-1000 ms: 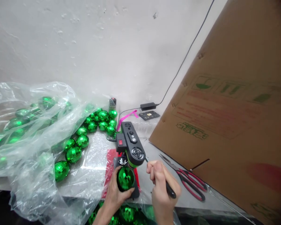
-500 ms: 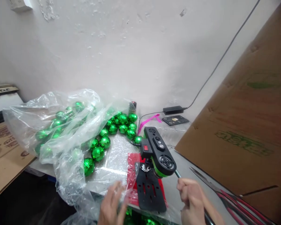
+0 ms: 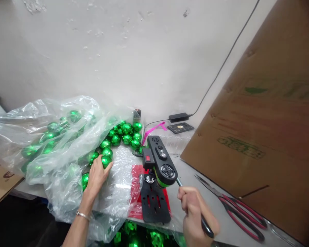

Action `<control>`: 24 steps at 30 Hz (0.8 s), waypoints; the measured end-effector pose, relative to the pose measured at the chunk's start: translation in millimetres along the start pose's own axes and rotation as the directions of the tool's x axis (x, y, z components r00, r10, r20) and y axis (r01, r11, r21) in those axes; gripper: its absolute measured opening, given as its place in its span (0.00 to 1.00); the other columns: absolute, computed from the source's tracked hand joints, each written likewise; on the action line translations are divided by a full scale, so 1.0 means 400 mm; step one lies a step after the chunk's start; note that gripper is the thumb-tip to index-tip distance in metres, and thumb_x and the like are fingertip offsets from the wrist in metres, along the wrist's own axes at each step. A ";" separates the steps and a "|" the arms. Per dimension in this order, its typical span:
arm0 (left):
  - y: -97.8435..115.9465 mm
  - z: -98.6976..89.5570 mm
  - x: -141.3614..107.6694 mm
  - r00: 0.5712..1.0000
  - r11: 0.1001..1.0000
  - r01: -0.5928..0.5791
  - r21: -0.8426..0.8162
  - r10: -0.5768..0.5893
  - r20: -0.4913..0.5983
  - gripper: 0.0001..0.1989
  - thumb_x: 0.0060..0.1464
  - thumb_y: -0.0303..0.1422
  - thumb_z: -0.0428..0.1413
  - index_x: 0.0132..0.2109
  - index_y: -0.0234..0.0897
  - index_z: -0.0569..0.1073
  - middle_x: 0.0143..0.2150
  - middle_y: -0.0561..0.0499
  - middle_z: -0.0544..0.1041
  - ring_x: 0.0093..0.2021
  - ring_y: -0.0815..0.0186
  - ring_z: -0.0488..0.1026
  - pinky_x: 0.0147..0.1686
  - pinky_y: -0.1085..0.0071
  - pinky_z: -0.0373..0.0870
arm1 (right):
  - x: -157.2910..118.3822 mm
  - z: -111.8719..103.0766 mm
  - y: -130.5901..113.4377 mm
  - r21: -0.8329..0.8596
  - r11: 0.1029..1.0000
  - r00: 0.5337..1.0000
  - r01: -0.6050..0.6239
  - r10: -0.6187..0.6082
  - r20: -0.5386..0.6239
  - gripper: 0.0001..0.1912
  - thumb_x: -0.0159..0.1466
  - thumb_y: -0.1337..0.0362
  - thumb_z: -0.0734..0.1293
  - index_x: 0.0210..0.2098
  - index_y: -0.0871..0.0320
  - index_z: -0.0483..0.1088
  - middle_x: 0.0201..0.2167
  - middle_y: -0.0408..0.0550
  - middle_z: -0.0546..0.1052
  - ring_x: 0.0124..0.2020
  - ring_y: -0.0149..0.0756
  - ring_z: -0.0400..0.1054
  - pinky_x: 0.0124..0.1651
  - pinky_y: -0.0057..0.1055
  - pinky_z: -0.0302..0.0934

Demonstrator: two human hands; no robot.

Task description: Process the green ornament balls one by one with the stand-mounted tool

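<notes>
The left hand (image 3: 97,175) reaches over the left part of the desk (image 3: 189,176), fingers and thumb spread around a green ball (image 3: 106,161); whether they grip it firmly, I cannot tell. The right hand (image 3: 195,216) is clenched around a lever (image 3: 179,182), near the desk's near edge. The lever slants from the black machine (image 3: 161,159) toward the near right, its dark end poking out below the fist.

The machine stands between the hands, beyond the right one; its long axis runs from far left to near right. Its slotted base plate (image 3: 156,202) lies on a red sheet (image 3: 136,192) and points at the near edge. The green ball belongs to a curved row running toward the far edge, beside a clear plastic bag (image 3: 67,137). Red-and-black scissors (image 3: 231,202) lie right of the right hand, beside a cardboard box (image 3: 260,120).
</notes>
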State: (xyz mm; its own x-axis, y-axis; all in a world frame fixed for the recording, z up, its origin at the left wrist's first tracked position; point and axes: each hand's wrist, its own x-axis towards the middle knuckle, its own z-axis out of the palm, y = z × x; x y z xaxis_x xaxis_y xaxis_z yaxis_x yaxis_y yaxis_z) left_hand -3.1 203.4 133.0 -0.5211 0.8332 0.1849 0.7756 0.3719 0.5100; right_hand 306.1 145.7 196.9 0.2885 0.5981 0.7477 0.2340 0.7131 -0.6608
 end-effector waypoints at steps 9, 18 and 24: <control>0.121 0.171 -0.277 0.872 0.197 0.489 -0.850 -0.129 0.472 0.41 0.55 0.71 0.68 0.57 0.39 0.82 0.58 0.38 0.90 0.59 0.45 0.88 0.58 0.51 0.87 | 0.056 0.012 -0.050 -0.007 0.997 0.995 -0.072 0.073 0.066 0.30 0.85 0.57 0.63 0.24 0.53 0.63 0.22 0.40 0.68 0.23 0.30 0.65 0.28 0.29 0.60; 0.134 0.285 -0.388 0.970 0.606 0.185 -0.773 0.012 0.241 0.40 0.58 0.60 0.68 0.67 0.40 0.73 0.66 0.36 0.83 0.69 0.40 0.80 0.71 0.43 0.75 | 0.043 -0.003 -0.042 -0.004 0.998 0.990 -0.066 0.066 0.127 0.25 0.85 0.64 0.61 0.28 0.53 0.64 0.24 0.39 0.68 0.26 0.30 0.65 0.31 0.30 0.61; 0.130 0.311 -0.410 0.988 0.688 0.009 -0.726 0.104 0.111 0.37 0.58 0.50 0.69 0.69 0.41 0.72 0.68 0.35 0.82 0.70 0.37 0.80 0.69 0.40 0.77 | 0.036 -0.006 -0.038 0.019 0.999 0.989 -0.034 0.031 0.146 0.22 0.84 0.68 0.61 0.30 0.53 0.64 0.25 0.39 0.68 0.26 0.29 0.65 0.30 0.30 0.60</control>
State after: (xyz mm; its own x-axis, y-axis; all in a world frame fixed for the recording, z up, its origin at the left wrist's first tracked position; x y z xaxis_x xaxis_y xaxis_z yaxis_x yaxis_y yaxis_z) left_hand 166.8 137.0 24.7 -0.3950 0.9075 0.1429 0.2700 -0.0340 0.9623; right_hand 309.0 142.5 217.4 0.1570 0.6670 0.7283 0.2062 0.6991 -0.6847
